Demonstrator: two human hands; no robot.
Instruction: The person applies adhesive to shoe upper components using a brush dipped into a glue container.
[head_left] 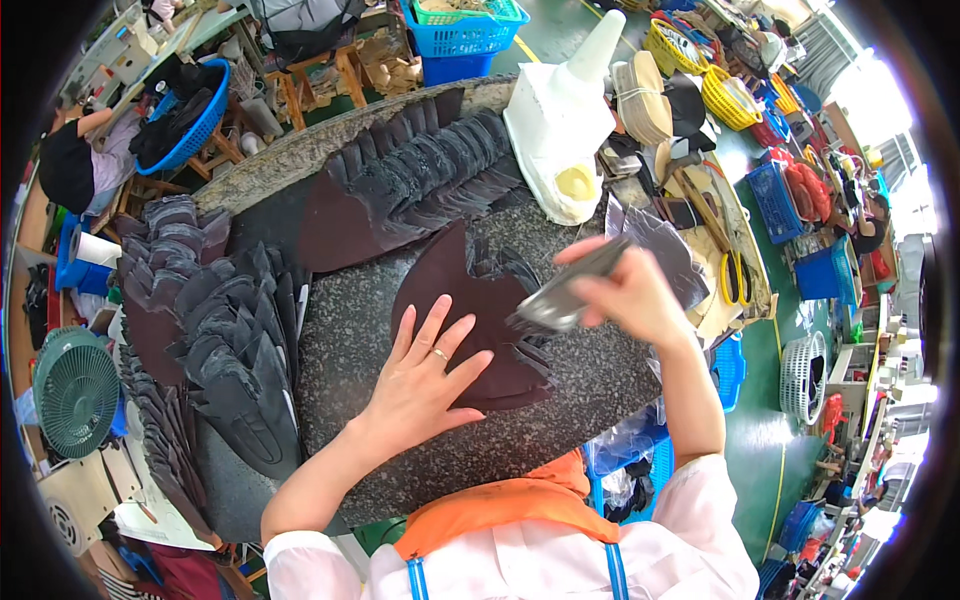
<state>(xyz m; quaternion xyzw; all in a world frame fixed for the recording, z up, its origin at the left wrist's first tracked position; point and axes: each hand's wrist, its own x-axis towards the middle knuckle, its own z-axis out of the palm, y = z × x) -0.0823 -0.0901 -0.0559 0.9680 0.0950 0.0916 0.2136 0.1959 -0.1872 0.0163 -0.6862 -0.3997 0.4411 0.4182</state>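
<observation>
My left hand [420, 378] lies flat with fingers spread on a dark brown cut leather piece [440, 290], pressing it against the speckled stone worktop [345, 350]. A ring shows on one finger. My right hand [635, 290] is closed round a flat grey brush [580, 290], slightly blurred, whose lower end meets the notched right edge of the piece. Beyond it lies a fanned row of similar dark pieces [430, 165]. More overlapping dark pieces [235, 350] are heaped on the left. A white plastic glue pot [555, 125] stands at the far side, yellowish inside its opening.
Yellow-handled scissors [736, 278] lie at the right edge near bundled tan pieces [642, 98]. A green fan [76, 390] stands at left. Blue baskets [195, 120] and a white basket [803, 378] stand around the worktop. Another person [85, 165] sits at far left.
</observation>
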